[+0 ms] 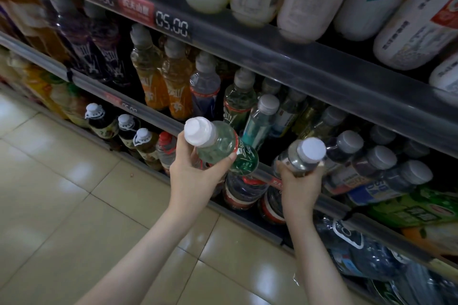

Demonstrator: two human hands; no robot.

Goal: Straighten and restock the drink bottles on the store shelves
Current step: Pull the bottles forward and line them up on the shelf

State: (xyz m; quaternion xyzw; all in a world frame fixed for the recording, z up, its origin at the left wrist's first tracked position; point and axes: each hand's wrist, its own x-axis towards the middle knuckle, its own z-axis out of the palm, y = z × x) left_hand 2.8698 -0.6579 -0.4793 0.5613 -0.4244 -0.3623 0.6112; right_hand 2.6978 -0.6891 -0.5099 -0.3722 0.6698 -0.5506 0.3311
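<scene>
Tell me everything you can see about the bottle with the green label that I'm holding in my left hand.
The green-label bottle is clear plastic with a white cap, pale greenish liquid and a green label with white lettering under a red band. It is tilted, cap toward the camera and base toward the shelf rail. The left hand grips its shoulder, thumb opposite the fingers. It is apart from the second bottle, held in the right hand.

Dim and shadowed deep inside the shelves (pixel 297 67), glary on the floor tiles (pixel 62 181), motion-blurred upper left, bowed toward edges.
</scene>
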